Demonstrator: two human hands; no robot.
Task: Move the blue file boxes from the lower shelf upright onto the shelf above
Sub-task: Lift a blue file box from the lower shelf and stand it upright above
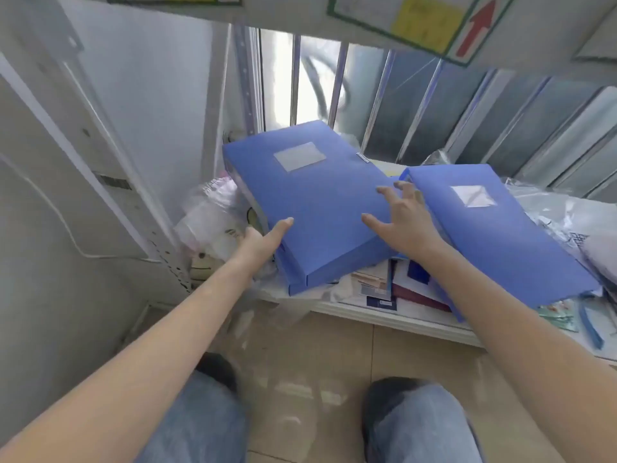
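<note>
Down on the white lower shelf (394, 317), two flat blue plastic file boxes lie on their broad faces over a litter of papers, booklets and clear plastic bags. The left blue file box (317, 202) sits toward the shelf's left end, its near corner jutting past the front edge, a pale rectangular label pocket (299, 156) showing on its top face. The right blue file box (500, 228) lies just beside it, angled toward the shelf's right end, and also overhangs the front edge; it carries its own pale label pocket (473, 196). The left hand (263, 240) is at the left box's near left edge, thumb resting on the top face while the remaining fingers go under the side, so it appears to be gripping that edge. The right hand (405, 222) hovers with fingers (387, 192) spread wide over the left box's right edge, where the two boxes meet; whether it touches the surface cannot be told. Above, the underside of the upper shelf (300, 15) shows pasted notices, one with a red arrow (477, 26). Below are jeans-clad legs, dark shoes and a tan tiled floor (317, 355).
</note>
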